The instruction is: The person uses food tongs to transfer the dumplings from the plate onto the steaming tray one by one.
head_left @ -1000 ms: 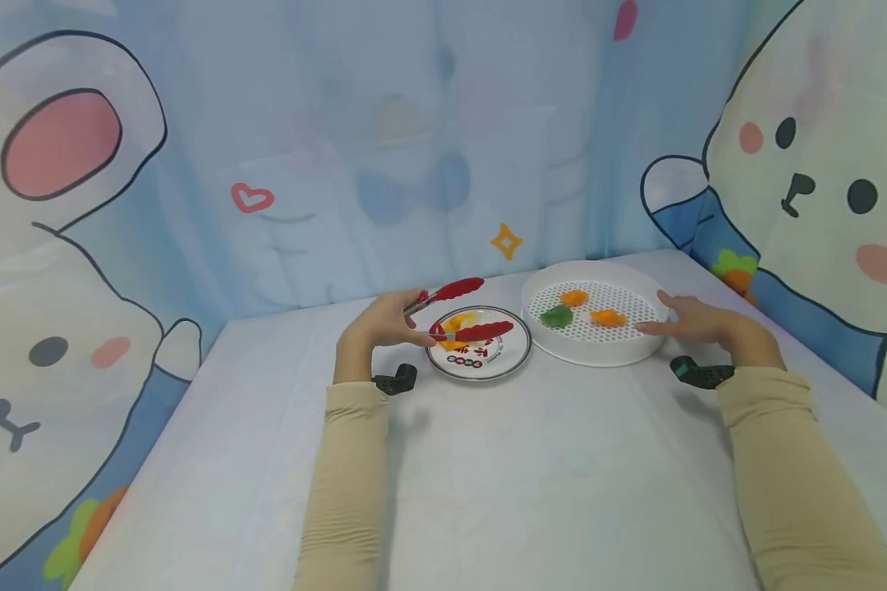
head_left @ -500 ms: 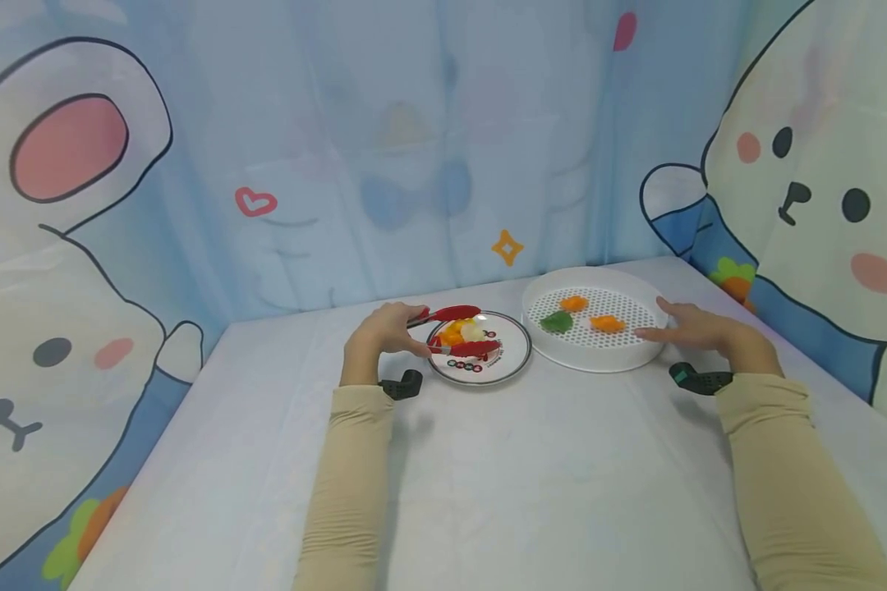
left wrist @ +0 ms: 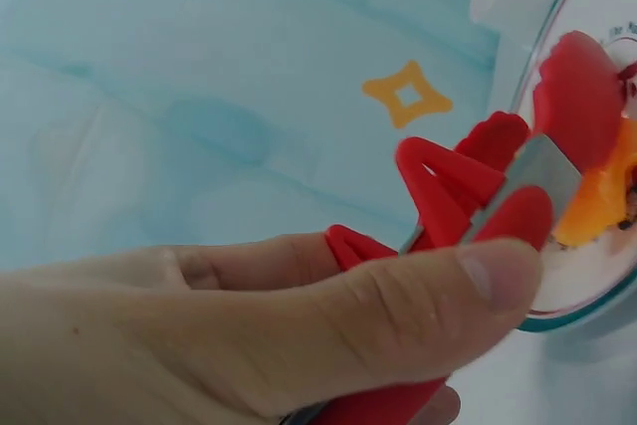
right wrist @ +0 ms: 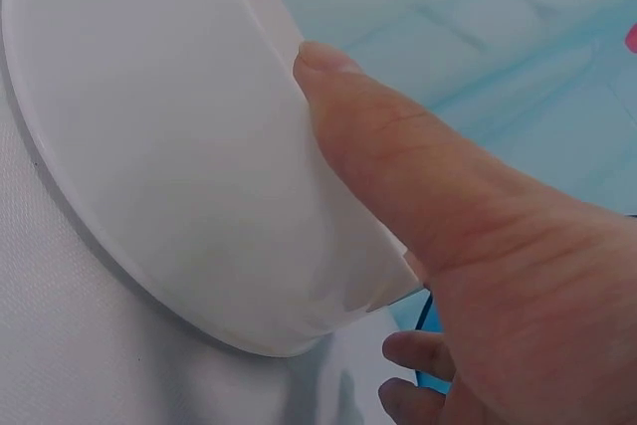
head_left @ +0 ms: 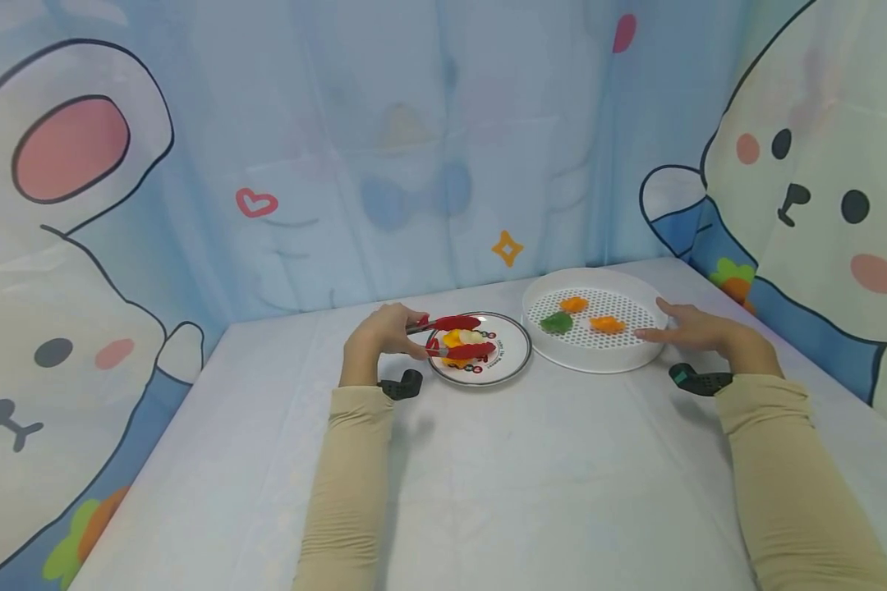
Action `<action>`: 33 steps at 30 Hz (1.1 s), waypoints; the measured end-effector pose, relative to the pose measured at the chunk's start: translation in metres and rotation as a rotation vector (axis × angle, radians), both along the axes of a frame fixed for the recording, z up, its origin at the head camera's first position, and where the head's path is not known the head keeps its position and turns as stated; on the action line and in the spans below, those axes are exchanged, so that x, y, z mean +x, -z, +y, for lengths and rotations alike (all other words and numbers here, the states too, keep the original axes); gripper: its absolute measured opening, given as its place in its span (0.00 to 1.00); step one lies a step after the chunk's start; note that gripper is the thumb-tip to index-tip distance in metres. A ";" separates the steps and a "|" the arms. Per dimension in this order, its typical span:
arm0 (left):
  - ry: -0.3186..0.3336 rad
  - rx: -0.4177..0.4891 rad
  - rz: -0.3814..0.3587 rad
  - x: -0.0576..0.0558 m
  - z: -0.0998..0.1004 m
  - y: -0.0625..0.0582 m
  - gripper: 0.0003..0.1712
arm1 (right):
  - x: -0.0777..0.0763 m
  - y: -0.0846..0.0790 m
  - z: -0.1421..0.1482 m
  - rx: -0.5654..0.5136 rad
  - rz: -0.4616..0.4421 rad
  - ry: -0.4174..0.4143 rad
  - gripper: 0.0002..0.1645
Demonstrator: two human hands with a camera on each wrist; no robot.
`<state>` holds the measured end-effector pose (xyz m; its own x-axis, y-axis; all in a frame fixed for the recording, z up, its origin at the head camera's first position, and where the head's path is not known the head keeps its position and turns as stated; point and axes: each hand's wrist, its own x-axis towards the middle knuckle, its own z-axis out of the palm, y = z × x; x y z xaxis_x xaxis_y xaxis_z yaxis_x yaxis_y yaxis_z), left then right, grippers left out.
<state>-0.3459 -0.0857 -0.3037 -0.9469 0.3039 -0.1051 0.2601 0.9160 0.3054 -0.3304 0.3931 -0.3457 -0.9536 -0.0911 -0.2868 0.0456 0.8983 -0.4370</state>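
My left hand [head_left: 388,330] holds red-tipped tongs [head_left: 464,351] by their arms, the thumb [left wrist: 438,296] pressing one side. The tongs' two red heads reach over a white, dark-rimmed plate [head_left: 516,355], apart from each other. Between and under them lie small yellow, orange and whitish dumpling-like pieces [head_left: 454,338], partly hidden by the lower head. To the right stands a round white steamer basket [head_left: 595,359] with a perforated floor. My right hand [head_left: 702,332] grips its right rim, thumb over the edge and other fingers on the outside.
Inside the basket lie two orange pieces [head_left: 608,325] and a green one [head_left: 557,322]. Plate and basket stand close together near the back edge of the white-covered table [head_left: 532,476]. A blue cartoon-printed curtain [head_left: 384,148] rises right behind them.
The tongs have lowered toward the plate, and their heads have drawn closer together around the pieces. My right hand stays at the basket's rim. The head view has shifted slightly.
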 end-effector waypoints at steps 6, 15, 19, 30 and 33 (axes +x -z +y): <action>-0.017 0.041 -0.046 -0.004 0.001 0.007 0.43 | 0.001 0.003 0.000 -0.009 -0.016 0.005 0.73; -0.001 0.003 0.037 -0.004 0.008 0.003 0.40 | 0.002 0.004 0.003 0.001 -0.013 -0.005 0.71; 0.010 -0.020 0.070 -0.004 0.012 0.004 0.39 | 0.002 0.004 0.002 -0.015 -0.020 0.000 0.72; 0.037 -0.057 0.110 -0.003 0.025 0.006 0.40 | -0.001 0.003 -0.002 -0.006 -0.009 -0.008 0.71; 0.039 -0.048 0.114 -0.002 0.026 0.006 0.39 | 0.000 0.001 -0.004 -0.002 -0.009 -0.007 0.70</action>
<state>-0.3482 -0.0594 -0.3094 -0.9411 0.3379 -0.0126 0.3263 0.9173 0.2282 -0.3308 0.3895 -0.3468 -0.9504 -0.0985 -0.2950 0.0431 0.8976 -0.4387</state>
